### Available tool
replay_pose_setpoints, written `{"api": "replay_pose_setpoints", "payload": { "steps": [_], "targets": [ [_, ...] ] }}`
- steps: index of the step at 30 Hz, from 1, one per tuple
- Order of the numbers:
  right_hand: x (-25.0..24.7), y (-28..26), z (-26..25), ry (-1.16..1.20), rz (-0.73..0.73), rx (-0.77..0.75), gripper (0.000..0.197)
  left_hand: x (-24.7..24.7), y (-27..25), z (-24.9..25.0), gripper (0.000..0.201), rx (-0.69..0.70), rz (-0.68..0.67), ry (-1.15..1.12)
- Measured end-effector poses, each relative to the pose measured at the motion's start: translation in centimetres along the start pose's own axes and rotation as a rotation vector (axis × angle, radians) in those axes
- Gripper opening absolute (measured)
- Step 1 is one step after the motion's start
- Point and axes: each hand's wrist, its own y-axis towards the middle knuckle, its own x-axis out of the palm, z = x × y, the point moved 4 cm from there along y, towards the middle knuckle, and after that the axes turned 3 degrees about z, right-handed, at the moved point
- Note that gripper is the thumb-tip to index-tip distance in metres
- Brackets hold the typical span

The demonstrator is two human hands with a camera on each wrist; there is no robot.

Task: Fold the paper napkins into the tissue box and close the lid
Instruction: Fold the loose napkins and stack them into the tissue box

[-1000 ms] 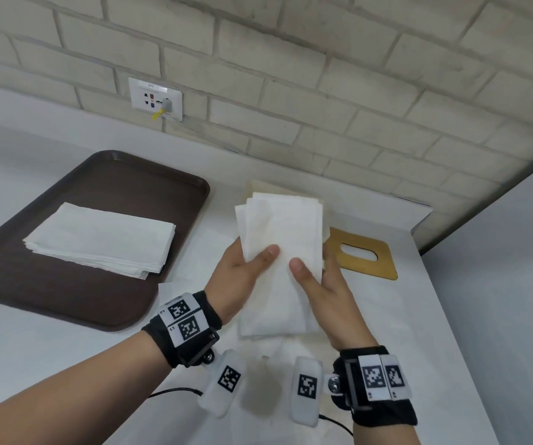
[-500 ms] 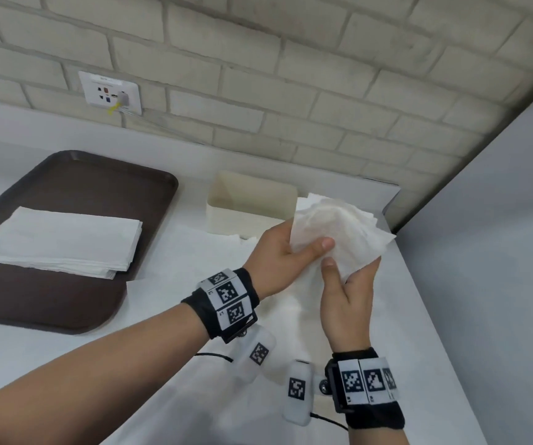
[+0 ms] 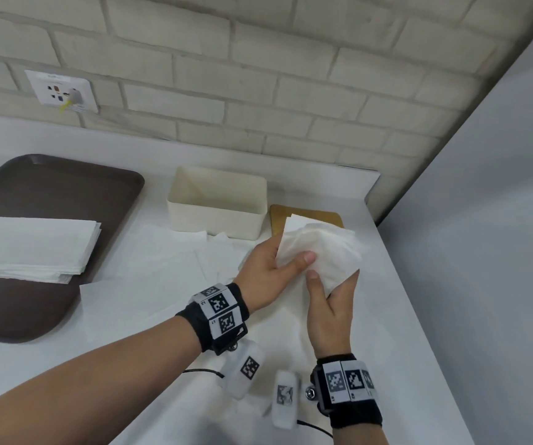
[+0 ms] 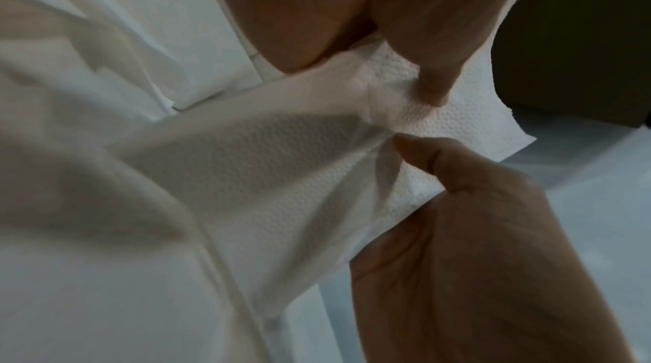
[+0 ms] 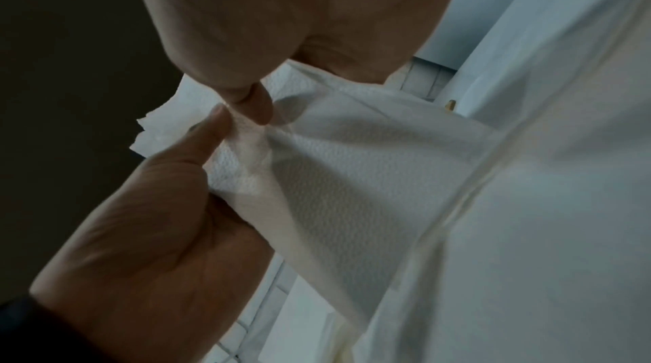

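Both hands hold one bunched bundle of white paper napkins [image 3: 324, 247] above the counter, just right of the tissue box. My left hand [image 3: 290, 259] pinches its left edge with the thumb on top. From below, my right hand [image 3: 332, 284] grips the lower right part, thumb on the front. The two thumbs nearly meet on the embossed napkins [image 4: 281, 174] in the left wrist view, and again on the napkins [image 5: 352, 174] in the right wrist view. The cream tissue box [image 3: 217, 216] stands open and looks empty. Its wooden lid [image 3: 310, 216] lies flat behind the bundle, partly hidden.
A brown tray [image 3: 50, 187] at the left carries a flat stack of napkins [image 3: 27, 245]. Loose unfolded napkins [image 3: 162, 268] cover the counter before the box and under my wrists. A brick wall with a socket [image 3: 61, 91] is behind; a grey wall [image 3: 483, 220] closes the right side.
The napkins went from a flat upright stack in front of the box to a bunched bundle held lower and to the right, over the lid. Both hands moved with them.
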Motion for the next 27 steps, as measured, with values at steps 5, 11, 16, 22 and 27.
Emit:
{"api": "replay_pose_setpoints", "payload": {
  "steps": [5, 11, 16, 22, 27],
  "targets": [
    [-0.4, 0.7, 0.3, -0.108, -0.16, -0.007, 0.044, -0.7, 0.9, 0.2, 0.03, -0.013, 0.022, 0.01],
    [-0.9, 1.2, 1.1, 0.001, -0.076, 0.015, 0.039, -0.7, 0.8, -0.9, 0.037, -0.022, -0.054, -0.003],
    [-0.9, 1.4, 1.1, -0.024, -0.05, -0.025, 0.028, -0.3, 0.7, 0.0, 0.025, 0.084, -0.037, 0.047],
    [-1.1, 1.2, 0.9, -0.136, 0.036, -0.096, 0.044, -0.1, 1.0, -0.1, 0.028, 0.06, 0.047, 0.009],
    [-0.6, 0.8, 0.7, -0.037, -0.012, -0.041, 0.032, 0.4, 0.6, -0.5, 0.022, 0.052, 0.052, -0.002]
  ]
}}
